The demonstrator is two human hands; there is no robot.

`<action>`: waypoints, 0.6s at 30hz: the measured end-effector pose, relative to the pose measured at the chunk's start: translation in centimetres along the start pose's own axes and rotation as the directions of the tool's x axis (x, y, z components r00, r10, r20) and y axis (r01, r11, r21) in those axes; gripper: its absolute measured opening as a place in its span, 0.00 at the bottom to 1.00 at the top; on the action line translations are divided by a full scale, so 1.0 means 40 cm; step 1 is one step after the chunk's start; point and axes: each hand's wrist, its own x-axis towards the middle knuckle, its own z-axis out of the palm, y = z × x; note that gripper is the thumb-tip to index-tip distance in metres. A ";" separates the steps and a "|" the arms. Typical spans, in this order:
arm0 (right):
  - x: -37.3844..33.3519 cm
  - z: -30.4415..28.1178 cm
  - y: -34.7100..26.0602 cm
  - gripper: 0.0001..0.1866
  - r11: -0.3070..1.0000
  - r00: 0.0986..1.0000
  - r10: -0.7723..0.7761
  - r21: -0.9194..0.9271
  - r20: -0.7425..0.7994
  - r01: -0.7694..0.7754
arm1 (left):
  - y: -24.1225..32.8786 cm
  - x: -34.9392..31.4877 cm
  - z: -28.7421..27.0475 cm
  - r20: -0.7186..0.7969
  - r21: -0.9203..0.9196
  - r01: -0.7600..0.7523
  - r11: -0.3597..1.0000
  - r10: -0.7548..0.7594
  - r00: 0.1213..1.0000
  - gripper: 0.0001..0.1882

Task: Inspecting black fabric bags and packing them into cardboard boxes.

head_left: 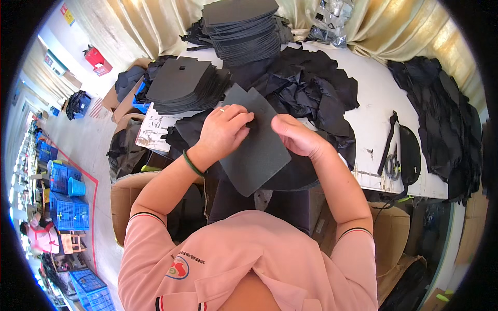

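Two dark grey, stiff foam-like panels (258, 158) overlap at a slant in front of me, above the near edge of the table. My left hand (224, 130) has its fingers curled and pinched at the left panel's upper part; a ring and a dark green wristband show on that side. My right hand (300, 137) is closed on the right edge, thumb at the front and fingers hidden behind. Black fabric (290, 179) hangs beneath the panels, over my lap.
A stack of cut grey panels (181, 80) lies at the table's left, with a taller stack (241, 33) at the back. Crumpled black fabric (306, 85) covers the middle. Scissors (393, 167) and a black pouch (410, 155) lie right. Cardboard boxes (129, 197) flank me.
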 end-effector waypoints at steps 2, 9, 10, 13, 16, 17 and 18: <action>-0.001 0.031 -0.026 0.17 0.952 0.986 0.117 -0.269 -0.122 -0.146 | -0.003 0.009 -0.001 0.010 0.055 -0.042 0.998 0.042 0.999 0.17; 0.016 -0.076 -0.026 0.29 0.750 0.978 0.017 -0.644 -0.208 -0.150 | -0.042 -0.020 -0.102 0.044 -0.561 0.432 0.706 -0.495 0.868 0.10; 0.017 -0.100 -0.020 0.29 0.753 0.978 0.017 -0.640 -0.207 -0.149 | -0.061 -0.043 -0.131 0.087 -0.743 0.484 0.462 -0.651 0.754 0.10; -0.017 -0.214 0.020 0.34 0.358 0.925 0.031 -0.860 -0.378 -0.363 | -0.149 -0.105 -0.223 -0.037 -0.834 0.416 0.362 -0.789 0.614 0.09; -0.071 -0.274 0.048 0.34 0.111 0.882 0.000 -0.876 -0.472 -0.469 | -0.267 -0.227 -0.313 -0.089 -0.928 0.300 0.222 -0.913 0.399 0.08; -0.082 -0.294 0.056 0.34 0.184 0.874 0.039 -0.856 -0.485 -0.483 | -0.317 -0.285 -0.342 -0.089 -0.927 0.301 0.224 -0.911 0.403 0.08; -0.077 -0.285 0.055 0.34 0.187 0.878 0.042 -0.860 -0.476 -0.475 | -0.368 -0.356 -0.374 -0.048 -0.851 0.479 0.216 -0.940 0.338 0.10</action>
